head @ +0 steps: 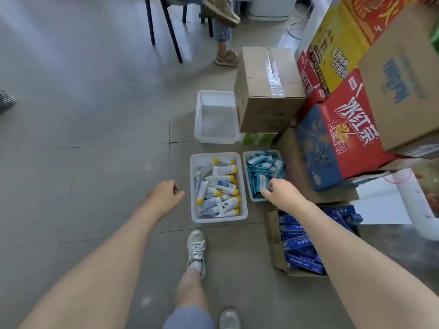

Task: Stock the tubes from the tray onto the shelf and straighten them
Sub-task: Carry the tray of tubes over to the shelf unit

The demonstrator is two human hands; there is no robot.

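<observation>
Tubes point(221, 188) lie in the tray point(193, 186), between both hands' empty fingers point(177, 192).

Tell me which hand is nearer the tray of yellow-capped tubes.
Left, though narrowly. The left hand hangs just beside the tube tray's left wall, fingers curled, empty. The right hand is past the tray's right side, over the smaller tray of teal sachets.

Both bare arms were stretched forward and down. The left hand point(166, 193) was held loosely curled, empty, left of the tray point(193, 186); the right hand point(279, 191), fingers curled downward, was held right of it.
</observation>
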